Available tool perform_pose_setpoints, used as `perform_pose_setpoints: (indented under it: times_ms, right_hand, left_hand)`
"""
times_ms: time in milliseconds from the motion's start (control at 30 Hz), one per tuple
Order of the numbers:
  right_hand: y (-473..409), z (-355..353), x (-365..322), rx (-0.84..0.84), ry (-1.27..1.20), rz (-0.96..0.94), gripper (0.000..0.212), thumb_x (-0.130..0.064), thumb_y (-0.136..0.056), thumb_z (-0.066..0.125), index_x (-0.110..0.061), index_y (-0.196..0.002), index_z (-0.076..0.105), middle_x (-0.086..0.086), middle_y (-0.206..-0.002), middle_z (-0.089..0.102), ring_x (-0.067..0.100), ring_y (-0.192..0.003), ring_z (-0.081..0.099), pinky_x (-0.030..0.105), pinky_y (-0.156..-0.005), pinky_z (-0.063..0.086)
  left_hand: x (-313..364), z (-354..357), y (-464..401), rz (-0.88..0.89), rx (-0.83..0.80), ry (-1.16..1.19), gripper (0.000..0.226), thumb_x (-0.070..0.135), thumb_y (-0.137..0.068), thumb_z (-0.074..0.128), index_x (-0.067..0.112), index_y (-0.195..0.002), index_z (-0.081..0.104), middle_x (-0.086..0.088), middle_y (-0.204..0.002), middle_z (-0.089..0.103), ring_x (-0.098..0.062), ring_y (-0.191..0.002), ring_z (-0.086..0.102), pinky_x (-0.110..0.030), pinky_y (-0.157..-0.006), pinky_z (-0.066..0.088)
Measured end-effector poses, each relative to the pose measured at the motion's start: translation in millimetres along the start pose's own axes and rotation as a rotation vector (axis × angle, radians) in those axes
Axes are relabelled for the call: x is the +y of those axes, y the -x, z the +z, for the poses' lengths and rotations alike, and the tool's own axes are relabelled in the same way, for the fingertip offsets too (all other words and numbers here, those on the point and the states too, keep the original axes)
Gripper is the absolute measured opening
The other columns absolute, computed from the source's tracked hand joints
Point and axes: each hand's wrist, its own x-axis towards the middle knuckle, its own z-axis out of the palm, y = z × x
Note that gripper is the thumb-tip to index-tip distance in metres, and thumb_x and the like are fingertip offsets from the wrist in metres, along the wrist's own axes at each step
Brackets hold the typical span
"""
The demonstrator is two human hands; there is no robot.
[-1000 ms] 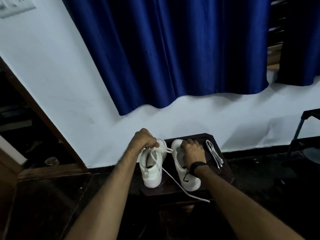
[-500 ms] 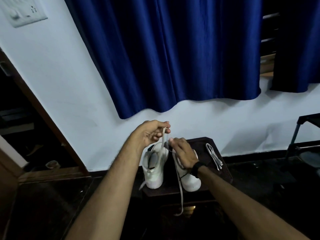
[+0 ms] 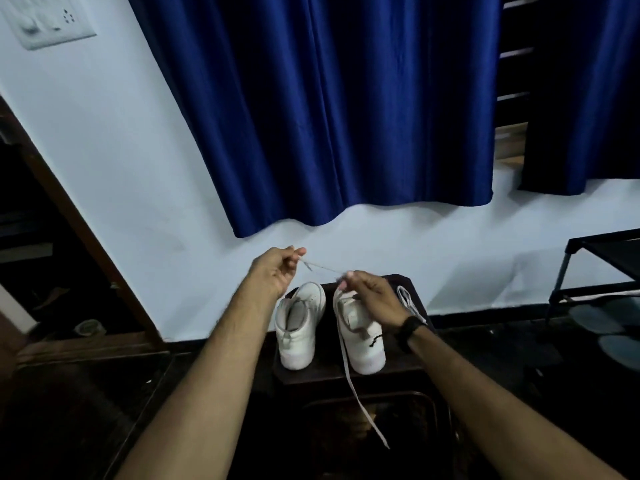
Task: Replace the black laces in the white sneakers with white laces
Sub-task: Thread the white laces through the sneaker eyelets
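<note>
Fingers of the left hand and right hand pinch a white lace taut above the two sneakers.

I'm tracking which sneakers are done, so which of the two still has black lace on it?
The right sneaker, under the right hand: a short black lace shows near its heel. The left sneaker shows none.

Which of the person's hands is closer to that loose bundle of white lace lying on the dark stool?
The right hand: it holds a white lace beside the bundled white lace. The left hand is farther off, raised beyond the left white sneaker.
</note>
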Motion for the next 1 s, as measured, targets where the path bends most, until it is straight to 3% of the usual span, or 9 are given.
perform_pose_setpoints:
  times_ms: [133,267,333,400,467,600,800,933,1000]
  right_hand:
    - [2.5,-42.2,-16.2,-0.113,0.061,0.148,0.030,-0.025,-0.103,0.045,-0.008,-0.090,0.066,0.001,-0.052,0.050,0.004,-0.043,0.044,0.017,-0.046,0.036]
    - [-6.0,-54.7,-20.9,-0.176,0.291,0.109,0.029,-0.037,-0.098,0.054,-0.019,-0.084,0.072,-0.007,-0.073,0.067,0.011,-0.068,0.061,0.029,-0.072,0.053]
    - [-9.0,-44.1,-27.7,-0.201,0.500,0.039,0.027,-0.038,-0.096,0.057,-0.022,-0.082,0.073,-0.012,-0.073,0.068,0.010,-0.071,0.062,0.027,-0.075,0.051]
    - [-11.5,-28.2,-35.6,-0.144,0.638,-0.049,0.027,-0.041,-0.094,0.058,-0.023,-0.081,0.073,-0.012,-0.065,0.064,0.004,-0.065,0.059,0.025,-0.069,0.048]
    - [-14.4,-21.3,-39.7,-0.013,0.671,-0.088,0.027,-0.044,-0.090,0.056,-0.025,-0.078,0.070,-0.010,-0.068,0.067,0.008,-0.071,0.063,0.034,-0.070,0.051]
    - [-13.8,-37.7,-41.2,0.015,0.667,-0.088,0.019,-0.035,-0.092,0.062,-0.028,-0.074,0.068,-0.011,-0.068,0.067,0.008,-0.068,0.060,0.028,-0.067,0.048]
    - [-8.8,-51.6,-36.1,-0.073,0.532,0.032,0.024,-0.030,-0.099,0.055,-0.021,-0.084,0.072,-0.001,-0.068,0.069,0.006,-0.065,0.060,0.017,-0.068,0.043]
    - [-15.1,-50.6,-9.4,0.160,0.653,0.155,0.010,-0.028,-0.087,0.067,-0.025,-0.078,0.072,-0.006,-0.080,0.073,0.011,-0.083,0.063,0.022,-0.074,0.045]
    - [-15.5,-48.4,7.1,0.168,0.693,0.289,0.006,-0.027,-0.080,0.072,-0.026,-0.085,0.075,-0.003,-0.093,0.074,0.015,-0.094,0.065,0.025,-0.084,0.050]
  left_hand:
    - [-5.6,-37.6,-13.3,0.088,0.291,-0.161,0.004,-0.003,-0.094,0.052,-0.002,-0.097,0.055,-0.020,-0.098,0.069,-0.009,-0.040,0.047,-0.016,-0.037,0.038]
    - [-39.8,-37.9,-7.5,0.455,0.589,-0.992,0.039,0.025,-0.082,0.071,0.016,-0.117,0.057,-0.013,-0.126,0.047,-0.030,-0.103,0.054,-0.036,-0.085,0.050]
    - [-48.1,-9.7,6.0,0.689,0.251,-0.986,0.024,0.031,-0.090,0.066,0.019,-0.111,0.063,-0.009,-0.117,0.056,-0.025,-0.104,0.055,-0.030,-0.089,0.045]
    - [-52.6,21.5,21.1,0.468,-0.223,-0.772,0.025,0.034,-0.100,0.053,0.013,-0.105,0.065,-0.008,-0.091,0.063,-0.016,-0.078,0.060,-0.024,-0.072,0.046]
    - [-50.7,35.6,32.3,0.262,-0.436,-0.778,0.041,0.045,-0.101,0.048,0.009,-0.103,0.065,-0.004,-0.069,0.055,-0.008,-0.052,0.047,-0.022,-0.053,0.038]
    - [-45.4,23.8,33.6,0.232,-0.403,-1.001,0.041,0.048,-0.096,0.056,0.009,-0.095,0.071,0.010,-0.055,0.046,-0.005,-0.053,0.036,-0.018,-0.047,0.028]
    - [-51.4,10.7,19.6,0.379,-0.275,-0.834,0.028,0.021,-0.099,0.057,0.003,-0.086,0.073,0.017,-0.040,0.046,0.000,-0.047,0.040,-0.008,-0.044,0.030]
    - [-62.6,8.6,0.9,0.442,-0.006,-0.879,0.030,0.025,-0.096,0.057,0.021,-0.071,0.073,0.009,-0.065,0.065,-0.017,-0.060,0.055,-0.021,-0.054,0.038]
    - [-71.2,9.7,-5.7,0.446,0.020,-0.917,0.026,0.023,-0.091,0.056,0.025,-0.071,0.073,0.006,-0.090,0.075,-0.023,-0.089,0.066,-0.027,-0.074,0.050]
